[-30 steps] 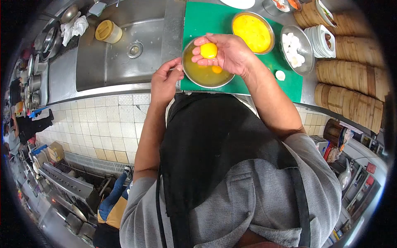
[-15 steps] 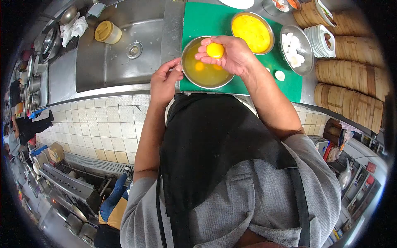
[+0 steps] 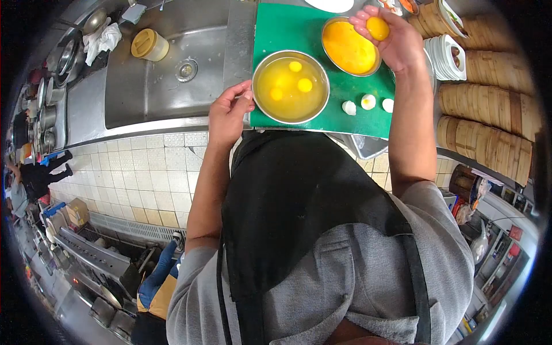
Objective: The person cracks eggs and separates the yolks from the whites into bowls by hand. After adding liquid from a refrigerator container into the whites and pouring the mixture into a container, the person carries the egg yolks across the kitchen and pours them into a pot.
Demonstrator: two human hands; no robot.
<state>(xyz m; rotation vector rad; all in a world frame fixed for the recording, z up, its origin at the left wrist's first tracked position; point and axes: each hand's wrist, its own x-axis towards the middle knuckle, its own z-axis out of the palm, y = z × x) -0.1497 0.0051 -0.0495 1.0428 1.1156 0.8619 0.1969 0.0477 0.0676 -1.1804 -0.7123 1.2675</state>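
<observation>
With right hand (image 3: 399, 48) loosely cupped, upper right, cradling one yolk (image 3: 378, 28), likely against breakage, and left hand (image 3: 229, 110) at the bowl (image 3: 290, 122), perhaps for steadiness, grip unclear.

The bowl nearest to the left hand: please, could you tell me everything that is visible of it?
The round, shiny, metal-looking bowl stands upright on the green board, holding translucent yellowish liquid and three whole-looking yolks. Its rim is thin. The left hand is at its left rim, apparently touching it.
</observation>
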